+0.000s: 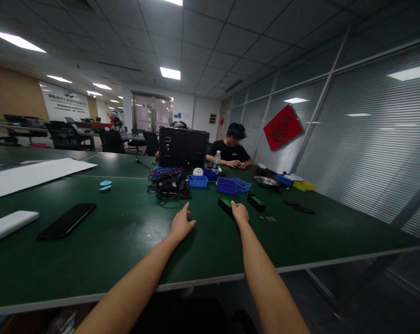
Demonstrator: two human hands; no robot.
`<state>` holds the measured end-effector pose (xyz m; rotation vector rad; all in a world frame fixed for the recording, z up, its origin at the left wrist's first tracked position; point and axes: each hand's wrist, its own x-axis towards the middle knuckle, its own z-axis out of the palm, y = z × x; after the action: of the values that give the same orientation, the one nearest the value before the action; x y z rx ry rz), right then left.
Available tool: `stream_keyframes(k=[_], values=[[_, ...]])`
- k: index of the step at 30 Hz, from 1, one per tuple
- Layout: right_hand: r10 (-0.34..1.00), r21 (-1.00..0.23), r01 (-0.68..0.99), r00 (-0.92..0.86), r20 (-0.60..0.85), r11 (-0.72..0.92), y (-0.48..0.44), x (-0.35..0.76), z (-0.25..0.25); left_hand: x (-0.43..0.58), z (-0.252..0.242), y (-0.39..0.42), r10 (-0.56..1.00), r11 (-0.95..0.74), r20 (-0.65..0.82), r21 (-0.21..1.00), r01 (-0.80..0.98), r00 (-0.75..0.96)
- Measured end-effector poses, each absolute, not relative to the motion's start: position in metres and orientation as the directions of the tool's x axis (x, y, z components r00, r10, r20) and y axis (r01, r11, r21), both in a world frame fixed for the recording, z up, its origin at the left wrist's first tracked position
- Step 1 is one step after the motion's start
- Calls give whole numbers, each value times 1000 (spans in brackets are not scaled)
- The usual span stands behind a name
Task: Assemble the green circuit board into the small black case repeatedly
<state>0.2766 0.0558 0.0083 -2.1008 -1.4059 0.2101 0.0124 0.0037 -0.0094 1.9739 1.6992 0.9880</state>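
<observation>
Both my arms reach out over a dark green table (126,250). My left hand (182,223) lies flat on the bare tabletop, fingers stretched forward, holding nothing. My right hand (239,212) rests on the near end of a small black and green module (225,203); its fingers curl down onto the module and are partly hidden. A second similar module (256,201) lies a little to the right, apart from my hand.
Behind the hands lie a black fan with coiled cables (167,188), several blue bins (227,184), a metal bowl (266,181) and a black computer case (183,147). A phone (67,220) and a white slab (8,223) lie left. A person sits across the table.
</observation>
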Motion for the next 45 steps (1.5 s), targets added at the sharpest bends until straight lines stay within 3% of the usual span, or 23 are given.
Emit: stream_keyframes(k=[4,12,16,24,28,34,40,43,45], values=[[868,-541,780,467,169,-314,54,266,10,14,-7,2,968,-189,249,673,715,22],[897,-488,869,279,344,-83,47,240,7,13,-7,2,964,-210,265,668,714,36],[933,-420,907,180,313,-34,47,231,3,12,-9,3,958,-228,283,657,718,46],[946,-406,905,235,225,-128,47,232,7,12,-10,4,960,-221,275,653,725,45],[944,-379,919,218,248,-112,44,228,9,12,-7,2,965,-212,259,660,721,47],[907,-202,979,81,414,4,36,214,11,13,-9,4,958,-227,282,659,717,44],[880,6,997,-73,470,79,24,195,15,14,-9,3,959,-226,281,665,712,41],[858,19,987,-149,492,160,18,189,17,14,-5,0,966,-200,257,674,711,28],[847,-36,974,-178,500,225,17,187,19,15,-3,-1,970,-187,242,680,709,23]])
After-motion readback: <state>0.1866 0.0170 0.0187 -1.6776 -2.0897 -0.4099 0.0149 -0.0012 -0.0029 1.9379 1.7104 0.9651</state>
